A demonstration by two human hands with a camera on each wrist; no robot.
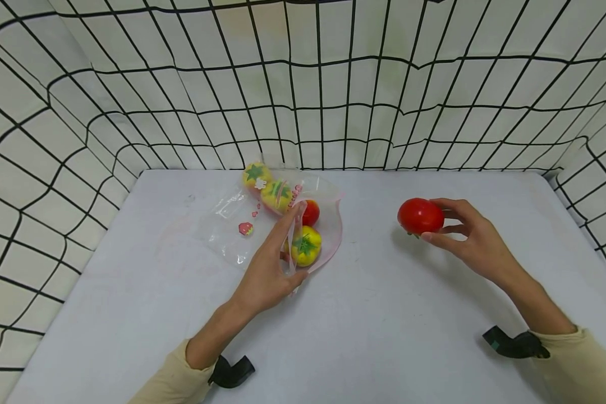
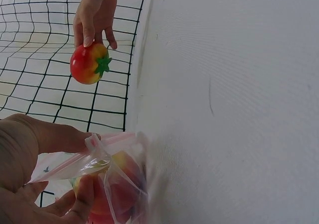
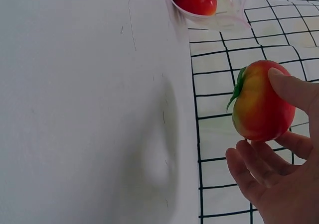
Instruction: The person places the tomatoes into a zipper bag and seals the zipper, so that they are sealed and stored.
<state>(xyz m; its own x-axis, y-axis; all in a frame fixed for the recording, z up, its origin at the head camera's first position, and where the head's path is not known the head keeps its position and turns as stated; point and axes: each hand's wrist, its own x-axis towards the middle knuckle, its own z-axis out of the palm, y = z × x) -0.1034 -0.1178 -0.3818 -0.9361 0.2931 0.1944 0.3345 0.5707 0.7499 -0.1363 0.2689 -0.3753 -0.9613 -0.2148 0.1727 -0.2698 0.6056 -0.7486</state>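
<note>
A clear plastic bag (image 1: 222, 238) with a pink rim and small printed pictures lies on the table, several red and yellow toy tomatoes (image 1: 306, 246) inside it. My left hand (image 1: 267, 275) grips the bag at its mouth, thumb and fingers on the rim; the left wrist view shows the plastic (image 2: 94, 162) pinched there. Off to the right, my right hand (image 1: 477, 241) holds another tomato (image 1: 420, 216) above the table between thumb and fingers. Its green leaves and yellowish top show in the right wrist view, where this tomato (image 3: 261, 102) is seen from the side.
The white table (image 1: 373, 336) carries the bag left of its middle, near the far edge. Black wire grid (image 1: 320, 84) stands behind the table and along both sides. A black wrist mount (image 1: 232, 372) sits on each sleeve.
</note>
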